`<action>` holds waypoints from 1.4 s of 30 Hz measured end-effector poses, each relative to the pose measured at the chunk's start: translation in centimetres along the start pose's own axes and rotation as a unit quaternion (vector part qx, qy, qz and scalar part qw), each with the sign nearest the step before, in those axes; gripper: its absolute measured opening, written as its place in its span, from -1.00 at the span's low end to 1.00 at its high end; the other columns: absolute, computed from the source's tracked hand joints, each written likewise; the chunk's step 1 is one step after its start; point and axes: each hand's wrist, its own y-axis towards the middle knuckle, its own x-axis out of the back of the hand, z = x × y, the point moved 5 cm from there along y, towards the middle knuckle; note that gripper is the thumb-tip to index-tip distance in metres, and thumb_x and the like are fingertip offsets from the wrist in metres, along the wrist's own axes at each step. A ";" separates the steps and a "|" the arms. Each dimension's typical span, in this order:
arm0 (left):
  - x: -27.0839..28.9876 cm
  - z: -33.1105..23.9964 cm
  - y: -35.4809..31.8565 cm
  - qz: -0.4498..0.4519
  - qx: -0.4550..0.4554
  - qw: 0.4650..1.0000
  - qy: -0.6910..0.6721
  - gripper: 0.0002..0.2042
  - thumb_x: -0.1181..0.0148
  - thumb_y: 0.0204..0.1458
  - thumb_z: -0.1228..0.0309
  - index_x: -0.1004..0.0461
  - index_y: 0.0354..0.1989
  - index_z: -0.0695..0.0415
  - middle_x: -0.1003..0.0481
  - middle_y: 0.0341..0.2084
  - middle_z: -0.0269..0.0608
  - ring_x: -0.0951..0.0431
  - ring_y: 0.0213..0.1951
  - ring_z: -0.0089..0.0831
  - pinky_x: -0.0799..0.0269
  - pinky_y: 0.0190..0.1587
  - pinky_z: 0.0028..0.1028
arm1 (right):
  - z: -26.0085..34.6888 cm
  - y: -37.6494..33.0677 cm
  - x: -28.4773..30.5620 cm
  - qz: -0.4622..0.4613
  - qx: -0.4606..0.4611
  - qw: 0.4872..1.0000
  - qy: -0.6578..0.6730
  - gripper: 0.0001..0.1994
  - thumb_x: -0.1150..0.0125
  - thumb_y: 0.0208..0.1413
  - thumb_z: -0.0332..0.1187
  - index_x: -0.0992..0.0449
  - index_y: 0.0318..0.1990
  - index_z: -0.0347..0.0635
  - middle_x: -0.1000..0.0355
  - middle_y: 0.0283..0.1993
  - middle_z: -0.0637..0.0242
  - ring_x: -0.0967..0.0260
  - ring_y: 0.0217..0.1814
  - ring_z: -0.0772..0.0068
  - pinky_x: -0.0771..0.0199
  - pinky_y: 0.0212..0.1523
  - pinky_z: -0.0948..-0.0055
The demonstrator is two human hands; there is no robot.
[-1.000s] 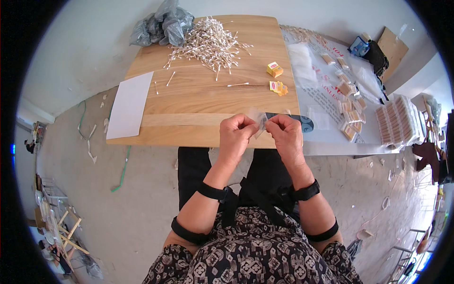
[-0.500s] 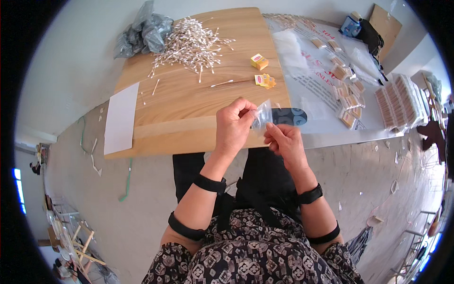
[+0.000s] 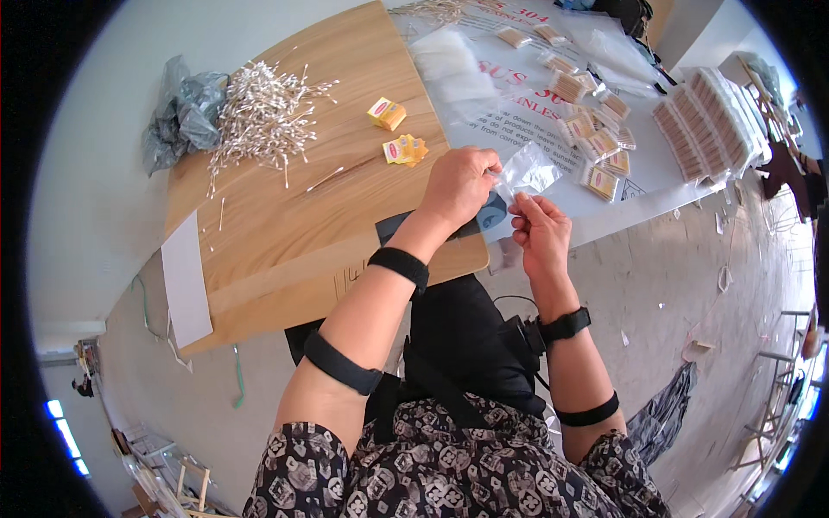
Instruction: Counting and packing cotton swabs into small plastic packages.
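A small clear plastic bag is stretched between my two hands, above the near edge of the table. My left hand pinches one side of it between thumb and fingers. Lower and to the right, my right hand grips its bottom edge with the thumb on top. Whether anything lies inside the bag, I cannot make out. Beneath my left wrist is a dark patterned flat thing, partly hidden. Small yellow cards lie fanned out beyond my left hand, and a stack of yellow cards sits behind them.
A heap of cotton swabs and a crumpled grey plastic bag lie far left on the wooden table. White paper hangs over its left edge. To the right, filled swab packs lie scattered beside stacked packs.
My view has turned to the right, so the table appears shifted left. Both hands, still holding the bag, have moved right, and the bag now spreads out toward the far right.
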 end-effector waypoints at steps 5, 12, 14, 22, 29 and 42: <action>-2.3 1.2 1.5 0.029 -0.019 0.996 0.080 -0.90 -0.20 -0.08 0.52 -0.58 -0.36 0.12 -0.52 -0.38 -0.07 -0.55 -0.24 -0.07 -0.45 -0.19 -0.17 | -1.4 2.7 1.7 -0.060 0.051 0.994 -0.074 -0.84 -0.31 0.11 -0.36 -0.59 -0.40 -0.29 -0.48 -0.53 0.39 -0.24 -0.58 0.70 -0.18 -0.60 0.65; -3.4 2.6 1.3 0.039 -0.046 0.989 0.132 -0.83 -0.21 -0.12 0.57 -0.61 -0.32 0.10 -0.49 -0.38 -0.06 -0.53 -0.26 -0.04 -0.46 -0.17 -0.17 | -2.8 2.9 1.9 -0.073 0.038 0.992 -0.091 -0.82 -0.31 0.10 -0.37 -0.59 -0.42 -0.33 -0.46 -0.54 0.39 -0.24 -0.61 0.69 -0.17 -0.62 0.63; -3.4 2.6 1.3 0.037 -0.050 0.989 0.132 -0.83 -0.22 -0.12 0.58 -0.61 -0.32 0.10 -0.49 -0.39 -0.06 -0.53 -0.25 -0.04 -0.46 -0.17 -0.17 | -2.8 2.8 1.8 -0.073 0.034 0.993 -0.089 -0.83 -0.31 0.11 -0.38 -0.59 -0.42 -0.33 -0.46 -0.55 0.39 -0.24 -0.61 0.69 -0.16 -0.63 0.63; -2.5 2.7 0.2 0.035 -0.090 0.985 0.140 -0.85 -0.20 -0.13 0.59 -0.62 -0.37 0.14 -0.48 -0.42 -0.06 -0.52 -0.25 -0.04 -0.44 -0.20 -0.18 | -3.4 1.2 1.2 -0.062 -0.019 0.996 -0.064 -0.85 -0.29 0.12 -0.41 -0.57 -0.42 -0.32 -0.45 -0.53 0.41 -0.23 -0.61 0.70 -0.14 -0.65 0.66; -0.5 5.0 -0.8 0.065 0.009 0.998 0.027 -0.90 -0.14 -0.05 0.51 -0.58 -0.44 0.24 -0.52 -0.49 -0.05 -0.54 -0.41 -0.15 -0.44 -0.30 -0.27 | -4.5 -1.6 -0.6 0.006 -0.018 1.000 -0.009 -0.88 -0.34 0.07 -0.45 -0.58 -0.44 -0.29 -0.44 -0.53 0.44 -0.18 -0.60 0.71 -0.11 -0.60 0.66; 1.4 4.5 -1.7 0.126 -0.017 0.973 0.192 -0.92 -0.18 -0.02 0.46 -0.55 -0.47 0.19 -0.54 -0.36 -0.08 -0.50 -0.18 -0.07 -0.42 -0.12 -0.15 | -6.5 -3.4 -2.8 -0.040 0.146 0.972 -0.181 -0.81 -0.36 -0.12 -0.47 -0.45 -0.58 -0.37 -0.27 -0.32 0.29 -0.25 -0.22 0.36 -0.29 -0.19 0.41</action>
